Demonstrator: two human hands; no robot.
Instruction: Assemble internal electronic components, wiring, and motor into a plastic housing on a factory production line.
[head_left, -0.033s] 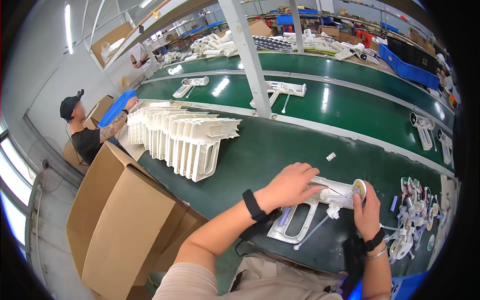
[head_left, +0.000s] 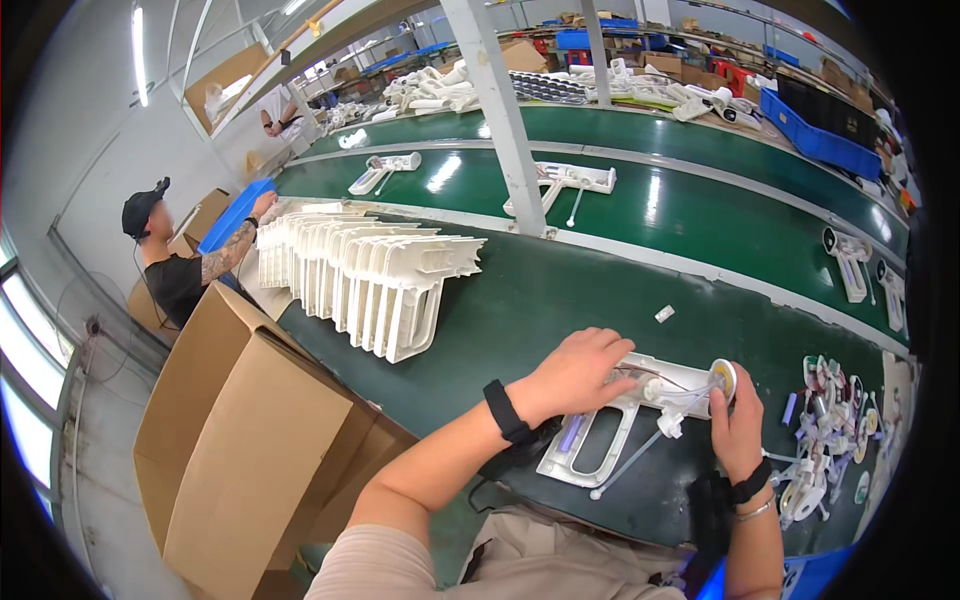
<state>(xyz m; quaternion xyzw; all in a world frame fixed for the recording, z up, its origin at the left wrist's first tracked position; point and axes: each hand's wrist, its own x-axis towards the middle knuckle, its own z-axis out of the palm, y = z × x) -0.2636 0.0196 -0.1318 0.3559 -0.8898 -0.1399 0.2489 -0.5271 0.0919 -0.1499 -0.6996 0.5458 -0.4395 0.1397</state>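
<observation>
A white plastic half-shell housing [head_left: 590, 455] with a looped handle lies on the green bench in front of me. Wires and a purple cylinder sit inside it, and a thin white tube with a ball end [head_left: 630, 466] slants across beside the handle. My left hand [head_left: 575, 375] grips the far-left part of the housing, its fingers curled over the wires and partly hiding them. At the other end, my right hand [head_left: 738, 425] holds a round white part with a yellow ring [head_left: 722, 378] between thumb and fingers.
Left of my hands stands a row of white half-shells [head_left: 365, 275]. Loose wired parts [head_left: 825, 430] are heaped at the right. A small white piece [head_left: 664, 314] lies beyond the housing. An open cardboard box [head_left: 230, 430] is at left. Behind runs a green conveyor [head_left: 690, 200]; a person works far left.
</observation>
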